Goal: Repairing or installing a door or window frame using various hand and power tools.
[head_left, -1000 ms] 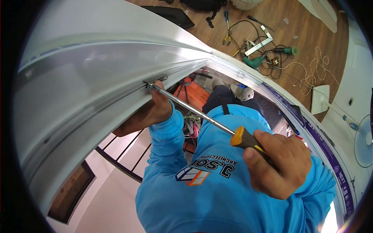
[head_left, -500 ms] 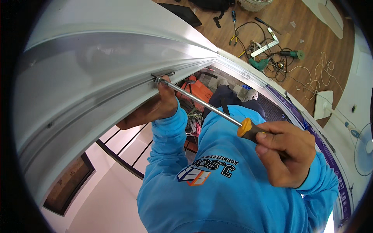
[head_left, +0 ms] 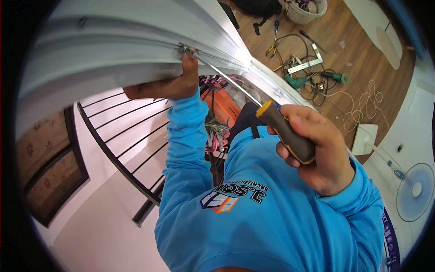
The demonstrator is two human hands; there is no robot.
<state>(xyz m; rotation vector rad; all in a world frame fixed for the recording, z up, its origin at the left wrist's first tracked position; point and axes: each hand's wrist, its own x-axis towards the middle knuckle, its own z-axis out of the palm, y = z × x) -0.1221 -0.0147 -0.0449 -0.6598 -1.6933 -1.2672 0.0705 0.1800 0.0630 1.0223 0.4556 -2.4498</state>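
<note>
My right hand point(head_left: 324, 152) is wrapped round the thick brown-and-yellow handle of a screwdriver point(head_left: 290, 133). Its long steel shaft slants up and left, the tip meeting a small metal fitting point(head_left: 185, 48) set in the groove of a white frame point(head_left: 104, 54). At that fitting my left hand point(head_left: 179, 84) has its thumb pressed up by the tip. The left fingers stretch along the underside of the frame, partly hidden by it, so the hand clasps the frame's edge. How the tip seats in the fitting is too small to tell.
Beyond the frame, a green angle grinder point(head_left: 335, 77), a white-edged square point(head_left: 306, 65), pliers point(head_left: 271, 51) and tangled cords lie on the wood floor. A white bucket point(head_left: 306, 13) stands farther off. A fan point(head_left: 414, 189) is at right, a black railing point(head_left: 118, 158) at left, an orange case point(head_left: 224, 106) below.
My right hand has gone from pinching the handle's end to a full grip round it, and lies farther left. The frame and left hand appear higher as the view has shifted.
</note>
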